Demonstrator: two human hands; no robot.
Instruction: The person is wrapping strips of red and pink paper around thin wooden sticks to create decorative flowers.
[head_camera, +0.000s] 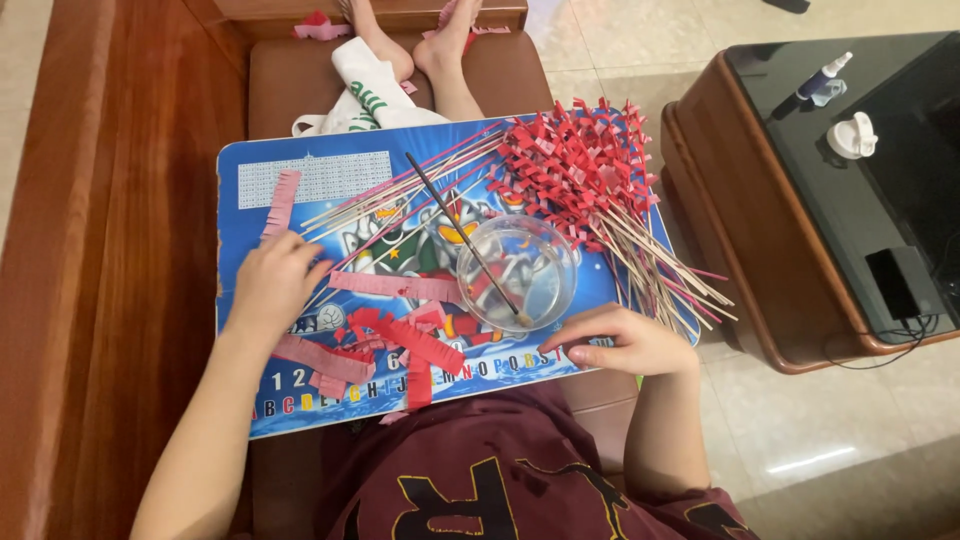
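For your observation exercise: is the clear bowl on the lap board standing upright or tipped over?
Upright. The clear bowl sits flat on the blue board, rim up, a brush leaning inside.

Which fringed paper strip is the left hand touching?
The pink strip at the board's upper left, standing alone; the left hand meets its lower end. The other strips lie mid-board.

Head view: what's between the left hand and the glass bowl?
In the head view, pink and red fringed paper strips lie on the blue board between the left hand and the glass bowl, plus thin stick ends.
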